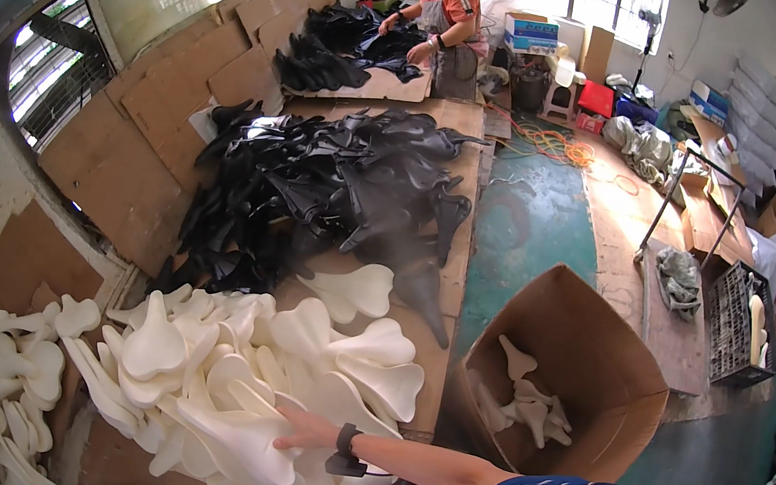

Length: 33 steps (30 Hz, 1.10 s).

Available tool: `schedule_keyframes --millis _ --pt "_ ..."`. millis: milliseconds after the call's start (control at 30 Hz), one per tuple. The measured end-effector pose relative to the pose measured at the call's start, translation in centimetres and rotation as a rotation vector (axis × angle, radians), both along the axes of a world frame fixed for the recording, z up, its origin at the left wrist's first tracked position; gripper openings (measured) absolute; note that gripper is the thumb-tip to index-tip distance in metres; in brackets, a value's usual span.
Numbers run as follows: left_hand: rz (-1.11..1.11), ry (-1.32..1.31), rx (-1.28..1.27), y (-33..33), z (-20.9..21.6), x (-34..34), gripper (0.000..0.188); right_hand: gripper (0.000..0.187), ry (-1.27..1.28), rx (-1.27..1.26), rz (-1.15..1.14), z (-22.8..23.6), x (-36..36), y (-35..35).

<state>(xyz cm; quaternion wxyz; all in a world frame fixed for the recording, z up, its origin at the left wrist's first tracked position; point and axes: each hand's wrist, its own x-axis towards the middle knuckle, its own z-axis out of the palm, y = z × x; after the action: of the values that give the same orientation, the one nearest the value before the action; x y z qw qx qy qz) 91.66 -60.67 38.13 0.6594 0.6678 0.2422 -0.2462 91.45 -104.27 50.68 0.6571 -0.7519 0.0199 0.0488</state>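
Note:
A large heap of smooth white pieces shaped like bicycle saddles (156, 348) covers the near end of the table. My right hand (308, 429), with a dark band and small device at the wrist, reaches into the heap from the right. Its fingers lie over the upper edge of one white saddle-shaped piece (239, 431), the thumb against the near face. Other white pieces overlap closely around it. My left hand cannot be made out. Beyond the white heap lies a pile of glossy black saddle-shaped pieces (338, 175).
Right of the table stands an open cardboard box (579, 372) holding several white pieces. More white pieces (23, 369) lie at far left. A person in an orange shirt (453, 11) handles black pieces at the far end. A black crate (737, 325) and metal-framed cart (676, 296) stand right.

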Motion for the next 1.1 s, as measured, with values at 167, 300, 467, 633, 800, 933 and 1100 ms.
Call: schedule_keyframes --millis 167,300,467,633,800,933,1100 --pt "-0.036 -0.070 0.196 -4.2 5.2 -1.4 0.065 0.104 0.030 -0.005 0.024 -0.4 0.1 0.0" --pt "-0.083 -0.069 0.230 -3.5 4.8 -1.6 0.065 0.103 0.029 -0.019 -0.001 -1.0 0.0 0.3" --pt "-0.172 -0.095 0.270 -3.9 4.2 -1.6 0.066 0.101 0.067 -0.024 -0.009 -2.2 -0.1 -0.7" --pt "-0.595 -0.402 0.638 -2.4 3.2 -1.5 0.066 0.110 0.042 -0.046 -0.035 -3.2 0.3 -1.2" --pt "0.191 0.001 -0.119 -4.6 6.6 -3.1 0.060 0.116 0.084 -0.188 0.056 -4.6 1.8 2.6" --pt "-0.159 -0.143 0.270 -9.8 13.8 0.2 0.092 0.105 0.040 -0.292 -0.059 -6.8 1.6 -2.7" --pt "0.202 -0.224 0.444 -5.9 5.4 -2.5 0.129 0.078 -0.207 -0.481 -0.096 -3.7 0.3 2.2"
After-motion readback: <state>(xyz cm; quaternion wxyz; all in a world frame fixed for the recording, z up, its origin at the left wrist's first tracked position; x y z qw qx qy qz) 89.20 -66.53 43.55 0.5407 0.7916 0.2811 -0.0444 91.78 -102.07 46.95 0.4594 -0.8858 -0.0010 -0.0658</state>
